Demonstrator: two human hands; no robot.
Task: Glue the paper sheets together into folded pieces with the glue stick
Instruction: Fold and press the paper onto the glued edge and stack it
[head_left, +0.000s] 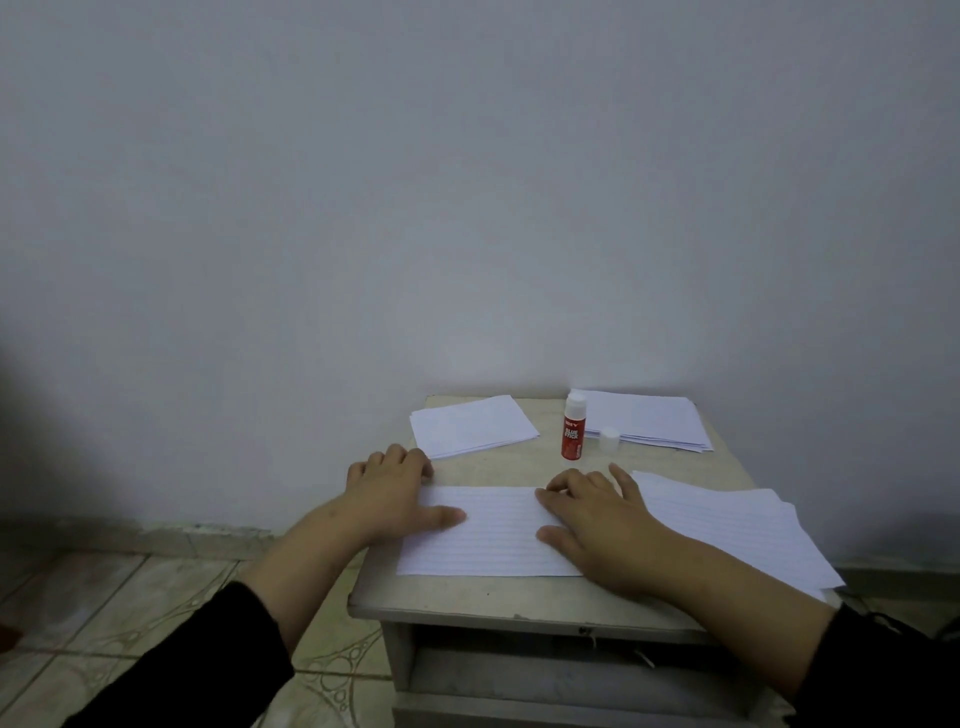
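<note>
Glue stick (572, 425) and cap (609, 437) stand between paper stacks (472, 426).

Both hands, left (395, 491) and right (592, 522), press flat on a lined sheet (493, 535) at lower centre. The uncapped glue stick (572, 426) stands upright on the tabletop (519, 600) behind them.

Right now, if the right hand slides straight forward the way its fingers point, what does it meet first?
Probably the glue stick's loose white cap, just beyond the right hand. The upright glue stick stands slightly left; depth is uncertain.
</note>
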